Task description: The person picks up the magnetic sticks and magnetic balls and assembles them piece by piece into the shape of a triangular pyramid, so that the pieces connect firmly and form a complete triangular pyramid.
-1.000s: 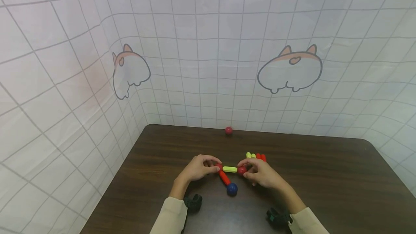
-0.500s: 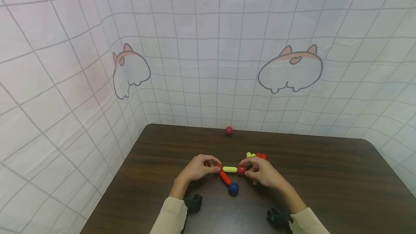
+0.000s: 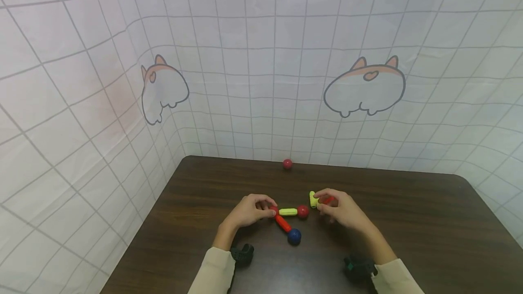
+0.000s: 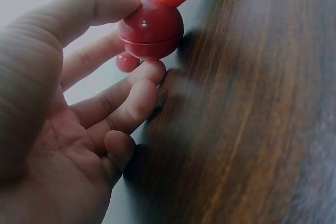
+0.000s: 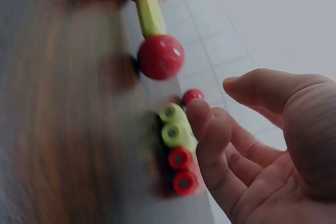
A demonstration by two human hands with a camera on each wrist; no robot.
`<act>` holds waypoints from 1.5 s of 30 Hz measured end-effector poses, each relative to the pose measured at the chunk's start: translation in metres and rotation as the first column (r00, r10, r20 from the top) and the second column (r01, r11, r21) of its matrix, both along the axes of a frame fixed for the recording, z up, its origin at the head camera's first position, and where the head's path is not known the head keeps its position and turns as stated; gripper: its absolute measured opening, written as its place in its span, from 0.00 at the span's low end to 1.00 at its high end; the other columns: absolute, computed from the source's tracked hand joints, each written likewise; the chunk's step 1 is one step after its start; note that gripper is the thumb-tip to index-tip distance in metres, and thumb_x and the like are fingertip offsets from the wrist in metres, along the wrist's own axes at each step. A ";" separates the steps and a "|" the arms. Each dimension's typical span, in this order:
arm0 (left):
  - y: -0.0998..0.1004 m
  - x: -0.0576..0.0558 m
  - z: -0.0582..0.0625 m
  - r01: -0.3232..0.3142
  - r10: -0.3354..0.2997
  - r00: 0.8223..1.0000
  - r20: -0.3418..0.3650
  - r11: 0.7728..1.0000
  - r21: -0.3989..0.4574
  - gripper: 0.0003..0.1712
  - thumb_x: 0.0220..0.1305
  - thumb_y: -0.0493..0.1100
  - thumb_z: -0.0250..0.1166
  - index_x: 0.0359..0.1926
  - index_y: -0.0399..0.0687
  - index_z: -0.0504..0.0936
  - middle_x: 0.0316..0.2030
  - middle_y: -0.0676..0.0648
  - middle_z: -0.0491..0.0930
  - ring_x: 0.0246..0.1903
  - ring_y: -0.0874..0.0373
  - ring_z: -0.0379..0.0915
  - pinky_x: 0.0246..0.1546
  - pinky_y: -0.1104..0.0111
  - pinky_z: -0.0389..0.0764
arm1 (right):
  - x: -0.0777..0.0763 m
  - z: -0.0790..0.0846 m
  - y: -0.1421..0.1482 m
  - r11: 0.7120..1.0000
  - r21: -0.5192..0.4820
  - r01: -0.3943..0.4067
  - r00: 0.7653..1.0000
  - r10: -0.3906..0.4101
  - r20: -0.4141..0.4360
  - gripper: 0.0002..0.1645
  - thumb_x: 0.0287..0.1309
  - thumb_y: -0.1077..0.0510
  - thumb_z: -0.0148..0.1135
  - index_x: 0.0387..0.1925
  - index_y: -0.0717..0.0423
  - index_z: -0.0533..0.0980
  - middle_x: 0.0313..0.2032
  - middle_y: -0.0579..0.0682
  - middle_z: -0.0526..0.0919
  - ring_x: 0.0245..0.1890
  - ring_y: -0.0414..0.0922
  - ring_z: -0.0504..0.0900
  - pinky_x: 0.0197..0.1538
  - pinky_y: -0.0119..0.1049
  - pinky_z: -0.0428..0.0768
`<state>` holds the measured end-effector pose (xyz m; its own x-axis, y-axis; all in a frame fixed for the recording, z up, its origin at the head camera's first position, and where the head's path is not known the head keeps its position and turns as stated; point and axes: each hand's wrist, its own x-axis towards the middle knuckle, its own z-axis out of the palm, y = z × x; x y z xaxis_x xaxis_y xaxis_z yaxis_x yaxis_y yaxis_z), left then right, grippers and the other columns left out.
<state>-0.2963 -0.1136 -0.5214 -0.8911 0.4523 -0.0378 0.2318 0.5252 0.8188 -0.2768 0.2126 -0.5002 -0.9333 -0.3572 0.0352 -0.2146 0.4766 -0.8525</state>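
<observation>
With thumb and fingers my left hand pinches a red ball. From that ball a yellow-green magnetic rod runs right to a second red ball. A red rod slants from it toward the front, ending in a blue ball. My right hand is over a row of loose rods, thumb and fingers apart, holding nothing. In the right wrist view two yellow-green rods and two red rods lie side by side, close to the fingertips.
A lone red ball lies at the back edge of the dark wooden table. Behind and to the left hangs a white gridded curtain. Dark straps with devices are on both wrists.
My right hand has left the right-hand red ball and moved right, over the loose rods. The blue ball end has swung slightly right. My left hand keeps its pinch.
</observation>
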 end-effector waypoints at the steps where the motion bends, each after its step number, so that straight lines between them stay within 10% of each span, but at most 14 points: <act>1: 0.000 0.000 0.000 -0.001 0.001 1.000 0.001 1.000 0.001 0.08 0.65 0.51 0.72 0.45 0.64 0.87 0.33 0.55 0.81 0.31 0.59 0.74 0.31 0.67 0.74 | 0.000 0.001 0.003 1.000 0.002 0.016 1.000 -0.016 -0.002 0.18 0.67 0.61 0.65 0.57 0.57 0.78 0.42 0.61 0.83 0.28 0.51 0.83 0.26 0.40 0.82; 39: -0.001 -0.002 -0.003 0.001 -0.001 1.000 -0.002 1.000 0.008 0.08 0.64 0.50 0.71 0.44 0.61 0.87 0.31 0.54 0.81 0.28 0.60 0.72 0.29 0.69 0.73 | -0.009 -0.016 0.035 0.941 0.239 0.239 0.971 -0.236 -0.042 0.18 0.64 0.59 0.67 0.56 0.52 0.81 0.49 0.60 0.84 0.46 0.54 0.82 0.41 0.42 0.77; 45: -0.001 -0.002 -0.004 0.000 0.000 1.000 -0.001 1.000 0.014 0.08 0.65 0.50 0.71 0.44 0.61 0.87 0.31 0.54 0.81 0.28 0.60 0.72 0.28 0.69 0.72 | -0.007 -0.014 0.042 0.959 0.169 0.227 0.972 -0.234 0.026 0.19 0.64 0.61 0.66 0.56 0.56 0.80 0.48 0.62 0.82 0.32 0.48 0.81 0.32 0.38 0.77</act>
